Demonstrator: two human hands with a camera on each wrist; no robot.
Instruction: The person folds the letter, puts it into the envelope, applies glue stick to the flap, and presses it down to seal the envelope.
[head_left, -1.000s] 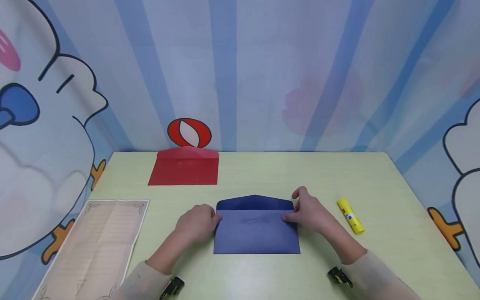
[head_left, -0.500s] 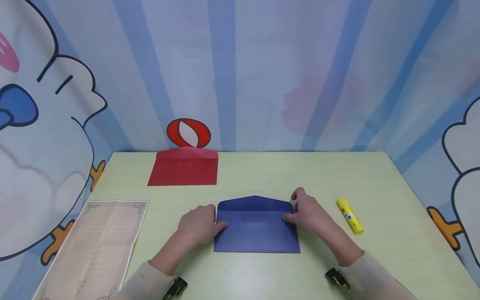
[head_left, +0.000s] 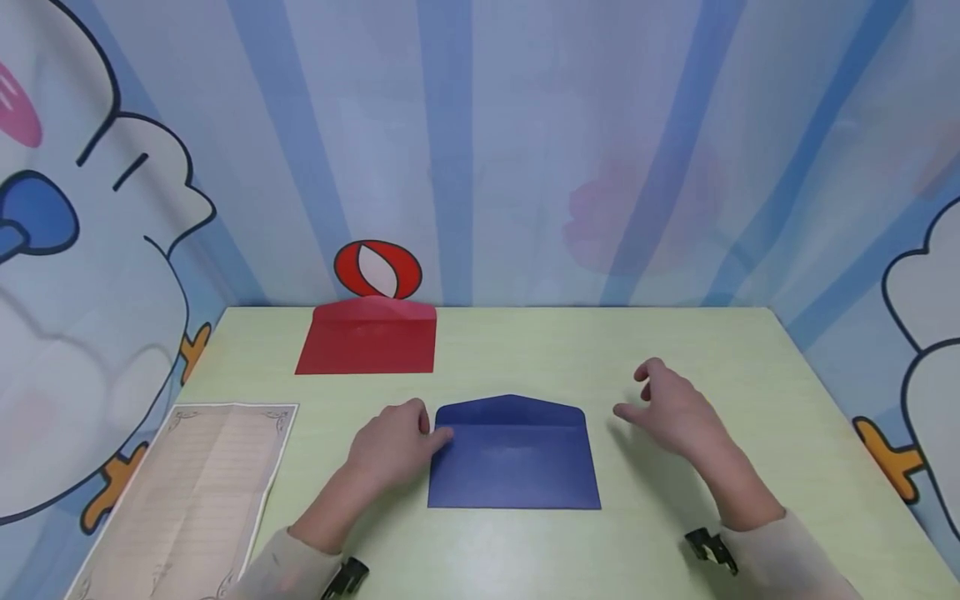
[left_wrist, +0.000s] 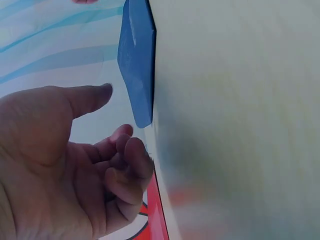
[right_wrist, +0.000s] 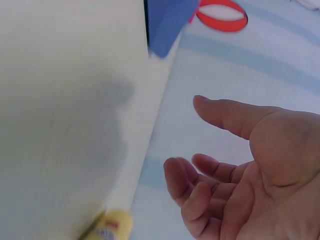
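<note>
A blue envelope (head_left: pixel 517 471) lies on the table in the middle of the head view, its pointed flap unfolded toward the far side. My left hand (head_left: pixel 392 446) is at its left edge, the thumb overlapping the upper left corner in the head view. In the left wrist view that thumb and the loosely bent fingers stand apart with nothing between them. My right hand (head_left: pixel 678 412) hovers to the right of the envelope, fingers relaxed and holding nothing. Low in the right wrist view shows the yellow glue stick (right_wrist: pixel 112 225); the right arm hides it in the head view.
A red envelope (head_left: pixel 367 346) with its flap up lies at the back left of the table (head_left: pixel 517 554). A creased, lined sheet of letter paper (head_left: pixel 195 492) lies at the left. A printed cloth backdrop (head_left: pixel 517 150) rises behind the table and along its sides.
My right hand has let go of the blue envelope's right edge and moved right, over the glue stick. The left hand has shifted only slightly, and the envelope stays in place.
</note>
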